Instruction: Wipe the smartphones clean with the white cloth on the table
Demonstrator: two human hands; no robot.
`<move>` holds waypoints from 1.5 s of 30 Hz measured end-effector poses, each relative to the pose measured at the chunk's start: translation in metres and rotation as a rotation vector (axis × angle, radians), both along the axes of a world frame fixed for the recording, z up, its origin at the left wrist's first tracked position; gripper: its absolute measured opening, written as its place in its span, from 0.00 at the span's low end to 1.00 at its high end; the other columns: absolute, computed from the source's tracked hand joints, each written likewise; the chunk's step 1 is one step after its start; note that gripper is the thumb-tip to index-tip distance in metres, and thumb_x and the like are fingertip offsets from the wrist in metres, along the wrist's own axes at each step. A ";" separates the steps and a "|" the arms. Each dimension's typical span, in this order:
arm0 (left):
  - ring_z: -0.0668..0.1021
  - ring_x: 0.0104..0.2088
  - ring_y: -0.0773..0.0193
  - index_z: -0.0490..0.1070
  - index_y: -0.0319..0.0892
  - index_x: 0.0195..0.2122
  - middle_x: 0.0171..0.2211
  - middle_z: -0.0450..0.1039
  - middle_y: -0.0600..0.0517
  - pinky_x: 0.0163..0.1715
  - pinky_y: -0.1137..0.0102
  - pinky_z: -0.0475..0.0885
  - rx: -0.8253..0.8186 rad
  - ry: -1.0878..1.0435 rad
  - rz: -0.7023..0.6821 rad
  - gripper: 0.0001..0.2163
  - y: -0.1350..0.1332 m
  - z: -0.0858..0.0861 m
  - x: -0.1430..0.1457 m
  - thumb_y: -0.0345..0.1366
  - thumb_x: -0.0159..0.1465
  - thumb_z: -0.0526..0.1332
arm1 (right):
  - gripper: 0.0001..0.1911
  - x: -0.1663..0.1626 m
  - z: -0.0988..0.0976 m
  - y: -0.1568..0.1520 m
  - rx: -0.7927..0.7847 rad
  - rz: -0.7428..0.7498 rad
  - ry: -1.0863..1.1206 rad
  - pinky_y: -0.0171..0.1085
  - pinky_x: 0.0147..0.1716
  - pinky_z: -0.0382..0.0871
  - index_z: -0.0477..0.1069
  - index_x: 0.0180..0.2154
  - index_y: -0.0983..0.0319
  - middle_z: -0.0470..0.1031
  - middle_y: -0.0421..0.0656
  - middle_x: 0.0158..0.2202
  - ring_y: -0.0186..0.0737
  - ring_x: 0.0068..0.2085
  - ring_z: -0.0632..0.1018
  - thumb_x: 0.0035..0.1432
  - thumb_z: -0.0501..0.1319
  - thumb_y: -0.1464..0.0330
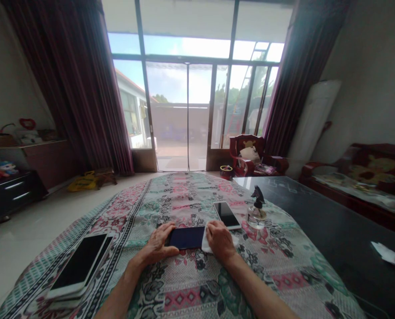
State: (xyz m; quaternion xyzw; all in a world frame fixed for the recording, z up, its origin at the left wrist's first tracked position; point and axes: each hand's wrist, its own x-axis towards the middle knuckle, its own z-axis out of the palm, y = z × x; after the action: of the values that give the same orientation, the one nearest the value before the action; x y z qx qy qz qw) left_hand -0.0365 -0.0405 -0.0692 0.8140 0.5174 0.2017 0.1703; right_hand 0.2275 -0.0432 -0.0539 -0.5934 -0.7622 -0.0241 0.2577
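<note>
A dark smartphone (188, 238) lies flat and sideways on the patterned tablecloth (184, 277), its dark screen facing up. My left hand (156, 246) steadies its left end, thumb along the near edge and fingers at the far corner. Over the right end, my right hand (220, 239) is closed on a white tissue or cloth (205, 246) pressed against the screen. Part of that white piece sticks out to the right of the hand. Just beyond lies a white-framed phone (228, 215) with a dark screen.
White-framed devices (79, 261) lie stacked at the left. A dark horse-head figurine on a clear base (257, 217) stands right of the white-framed phone. A black table (303, 212) adjoins on the right, with a crumpled white tissue (388, 255). Glass doors (179, 119) stand ahead.
</note>
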 end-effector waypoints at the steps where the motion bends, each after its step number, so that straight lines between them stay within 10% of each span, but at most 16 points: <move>1: 0.60 0.64 0.49 0.62 0.45 0.61 0.64 0.58 0.45 0.62 0.58 0.55 -0.003 0.002 0.000 0.34 0.000 0.000 0.000 0.50 0.54 0.65 | 0.10 0.000 -0.001 0.000 0.006 0.002 0.001 0.32 0.48 0.62 0.75 0.35 0.62 0.76 0.45 0.40 0.38 0.45 0.73 0.62 0.55 0.72; 21: 0.61 0.63 0.47 0.62 0.44 0.60 0.64 0.58 0.44 0.62 0.59 0.55 0.001 0.010 -0.013 0.34 -0.003 0.007 0.001 0.50 0.54 0.65 | 0.11 0.014 -0.010 -0.052 0.081 0.098 0.056 0.34 0.49 0.63 0.76 0.37 0.60 0.77 0.43 0.41 0.39 0.45 0.73 0.62 0.55 0.74; 45: 0.60 0.64 0.49 0.62 0.41 0.61 0.65 0.56 0.44 0.63 0.60 0.57 -0.064 -0.130 0.047 0.36 0.000 -0.005 -0.016 0.46 0.52 0.67 | 0.10 -0.002 -0.008 -0.002 0.077 0.009 0.048 0.34 0.48 0.60 0.75 0.36 0.61 0.76 0.44 0.40 0.40 0.44 0.73 0.63 0.54 0.73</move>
State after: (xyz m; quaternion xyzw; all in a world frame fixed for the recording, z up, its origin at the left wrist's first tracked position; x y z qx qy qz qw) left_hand -0.0529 -0.0408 -0.0740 0.7809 0.5305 0.2414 0.2248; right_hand 0.2258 -0.0448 -0.0618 -0.5798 -0.7570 -0.0380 0.2988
